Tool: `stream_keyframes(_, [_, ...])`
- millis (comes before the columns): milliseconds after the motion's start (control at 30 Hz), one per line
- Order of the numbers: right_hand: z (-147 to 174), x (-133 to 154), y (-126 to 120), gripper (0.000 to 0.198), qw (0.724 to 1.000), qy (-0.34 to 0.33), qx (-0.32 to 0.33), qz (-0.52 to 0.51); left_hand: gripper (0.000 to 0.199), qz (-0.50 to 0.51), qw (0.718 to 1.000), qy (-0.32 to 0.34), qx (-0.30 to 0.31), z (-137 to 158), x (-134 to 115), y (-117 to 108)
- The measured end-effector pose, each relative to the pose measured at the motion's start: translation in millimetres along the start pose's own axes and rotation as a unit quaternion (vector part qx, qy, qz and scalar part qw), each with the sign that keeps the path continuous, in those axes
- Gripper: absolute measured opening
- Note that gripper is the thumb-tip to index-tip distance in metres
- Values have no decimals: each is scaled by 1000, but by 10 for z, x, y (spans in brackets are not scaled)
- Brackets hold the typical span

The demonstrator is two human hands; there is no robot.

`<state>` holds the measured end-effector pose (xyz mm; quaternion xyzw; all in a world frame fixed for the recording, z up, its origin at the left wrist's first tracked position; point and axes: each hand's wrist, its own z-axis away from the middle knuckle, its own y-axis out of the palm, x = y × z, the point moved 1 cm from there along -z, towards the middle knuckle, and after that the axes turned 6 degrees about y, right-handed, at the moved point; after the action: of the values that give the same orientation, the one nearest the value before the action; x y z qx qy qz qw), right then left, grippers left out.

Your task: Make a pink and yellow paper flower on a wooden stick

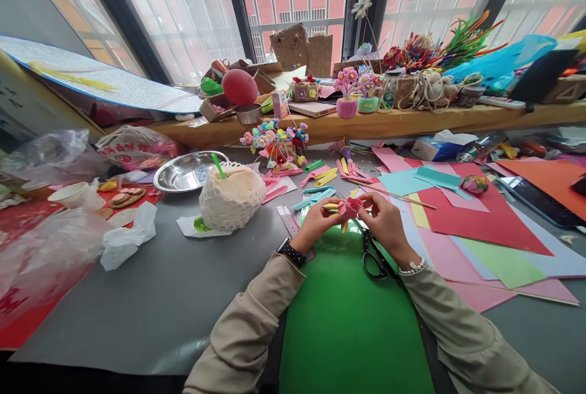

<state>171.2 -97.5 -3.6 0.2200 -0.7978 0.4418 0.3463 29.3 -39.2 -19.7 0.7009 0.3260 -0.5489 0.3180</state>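
Between my two hands is a small folded paper flower (350, 207), pink-red with yellow strips showing at its left and below. My left hand (320, 221) pinches it from the left, a dark watch on that wrist. From the right, the fingers of my right hand (382, 223) close on its other edge; a bead bracelet circles this wrist. Just under the hands, black-handled scissors (375, 258) lie on a green mat (352, 314). Beyond the flower are cut turquoise paper strips (315, 197) and yellow strips (326, 176).
Coloured paper sheets (494, 217) spread over the right side, with a thin stick (398, 194) across them. On the left stand a net-wrapped coconut (232, 198) with a green straw and a metal plate (187, 173). A crowded wooden ledge (206, 133) runs along the back.
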Motion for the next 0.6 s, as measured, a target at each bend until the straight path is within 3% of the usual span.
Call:
stream_keyframes(200, [-56,-62,-30,22,997,13,54,-50,41,-11,1000,-2,-4,7,-23,-10])
stream_keyframes(600, [-14,-21,3,16,999,-5,18,-28,38,-27,1000,8,4,5,-1,-1])
